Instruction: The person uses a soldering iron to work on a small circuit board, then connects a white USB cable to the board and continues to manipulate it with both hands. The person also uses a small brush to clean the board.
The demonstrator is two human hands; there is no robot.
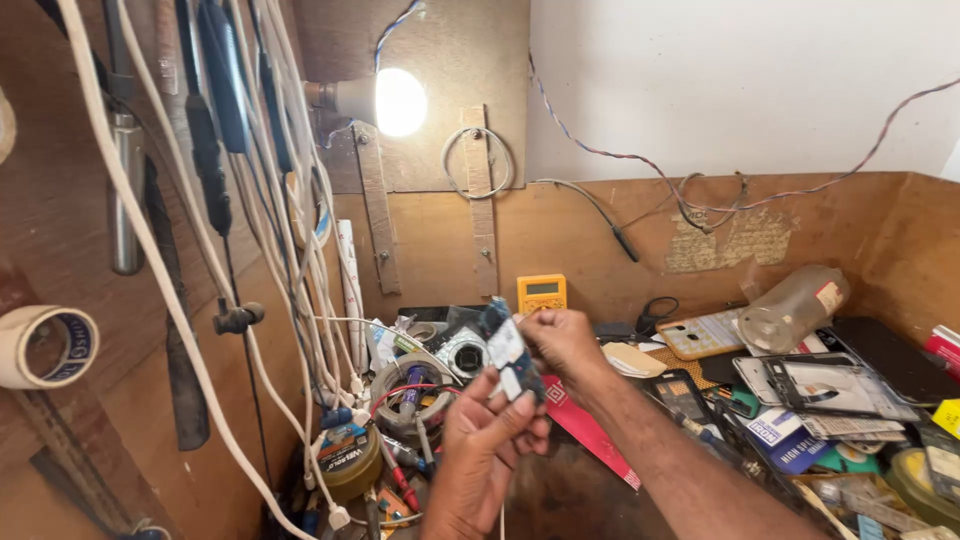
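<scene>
Two hands meet in the middle of the picture, above a messy wooden workbench [560, 500]. The left hand [487, 432] comes up from the near side, and its fingers pinch the low end of a small dark blue circuit board with shiny silver patches [507, 347]. The right hand [562, 342] reaches in from the right, and its fingertips pinch the top end of the same board. So both hands hold one board, up in the air, just in front of one small yellow meter with a grey screen [541, 293] that stands by the far wall.

One bright round light bulb [400, 101] glows on the far wall above. Many white cables [290, 220] hang down on the left; there are too many to count. One roll of pale tape [45, 346] sits at the far left edge. One clear plastic bottle [793, 307] lies on its side to the right. One pair of black scissors [655, 313] rests near it. One flat red strip [590, 430] lies under the right arm.
</scene>
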